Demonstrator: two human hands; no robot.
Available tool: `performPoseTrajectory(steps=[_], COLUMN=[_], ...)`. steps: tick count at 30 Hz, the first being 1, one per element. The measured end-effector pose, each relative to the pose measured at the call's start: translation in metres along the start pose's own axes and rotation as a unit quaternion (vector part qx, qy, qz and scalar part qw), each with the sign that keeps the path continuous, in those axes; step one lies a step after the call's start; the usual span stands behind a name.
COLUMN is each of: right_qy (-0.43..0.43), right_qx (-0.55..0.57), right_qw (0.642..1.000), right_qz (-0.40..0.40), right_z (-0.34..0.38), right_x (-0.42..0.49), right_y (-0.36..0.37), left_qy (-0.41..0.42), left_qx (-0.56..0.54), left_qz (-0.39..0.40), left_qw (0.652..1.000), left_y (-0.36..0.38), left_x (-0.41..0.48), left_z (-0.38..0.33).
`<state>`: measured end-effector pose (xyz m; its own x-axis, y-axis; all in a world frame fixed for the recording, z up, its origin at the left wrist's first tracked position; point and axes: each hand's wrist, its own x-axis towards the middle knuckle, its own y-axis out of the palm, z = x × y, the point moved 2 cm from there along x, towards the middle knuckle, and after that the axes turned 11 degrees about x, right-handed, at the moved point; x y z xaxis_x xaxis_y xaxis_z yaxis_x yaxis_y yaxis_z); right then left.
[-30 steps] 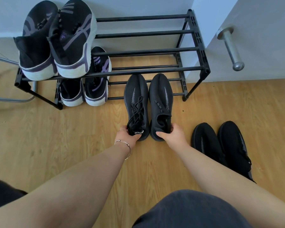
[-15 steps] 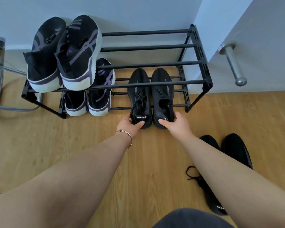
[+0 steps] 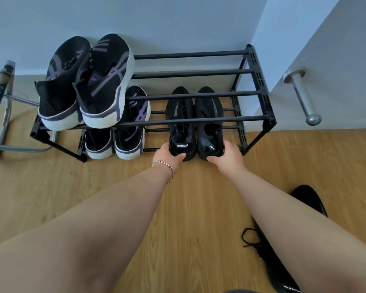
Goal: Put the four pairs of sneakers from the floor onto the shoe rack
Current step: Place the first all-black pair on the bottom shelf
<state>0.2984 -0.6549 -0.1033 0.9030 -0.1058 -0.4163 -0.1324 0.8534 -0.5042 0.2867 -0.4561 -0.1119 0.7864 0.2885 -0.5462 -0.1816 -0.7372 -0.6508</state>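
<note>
A black two-tier shoe rack (image 3: 199, 120) stands against the wall. A black-and-purple pair (image 3: 87, 81) sits on the left of its top tier, and a second such pair (image 3: 123, 132) lies below it on the lower tier. An all-black pair lies on the right of the lower tier, toes toward the wall. My left hand (image 3: 167, 155) grips the heel of its left sneaker (image 3: 179, 123). My right hand (image 3: 228, 155) grips the heel of its right sneaker (image 3: 208, 123). Another black pair (image 3: 309, 201) lies on the floor at the lower right, partly hidden by my right arm.
A door with a metal handle (image 3: 302, 98) stands close to the rack's right end. A chrome-framed piece of furniture (image 3: 2, 115) sits left of the rack. The floor (image 3: 188, 218) is light wood.
Both hands have pushed the all-black pair forward, from the floor in front of the rack onto its lower tier. The view has shifted closer to the rack.
</note>
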Motion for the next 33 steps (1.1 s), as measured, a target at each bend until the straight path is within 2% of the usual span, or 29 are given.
performPoseTrajectory(steps=[14,19,24,27,33], right_qy=[0.040,0.043,0.005,-0.033,-0.157], right_qx=[-0.056,-0.089,-0.132,-0.183,-0.319], right_qw=[0.998,0.995,0.991,0.982,0.934], right_qz=[-0.008,-0.005,-0.006,-0.008,-0.037], right_z=[0.014,0.011,0.010,0.011,0.017], right_x=[0.028,0.029,0.018,0.005,-0.026], right_y=[0.002,0.003,0.006,0.006,-0.001], left_qy=[-0.029,-0.016,0.013,0.047,0.134], left_qx=[0.152,0.195,0.238,0.303,0.395], left_qz=[0.007,0.007,0.015,0.011,-0.036], left_qw=[0.988,0.981,0.971,0.952,0.908], left_y=[-0.013,-0.017,-0.019,-0.018,-0.017], left_x=[0.019,0.017,0.010,0.001,-0.031], left_z=[-0.026,-0.025,-0.022,-0.022,-0.026])
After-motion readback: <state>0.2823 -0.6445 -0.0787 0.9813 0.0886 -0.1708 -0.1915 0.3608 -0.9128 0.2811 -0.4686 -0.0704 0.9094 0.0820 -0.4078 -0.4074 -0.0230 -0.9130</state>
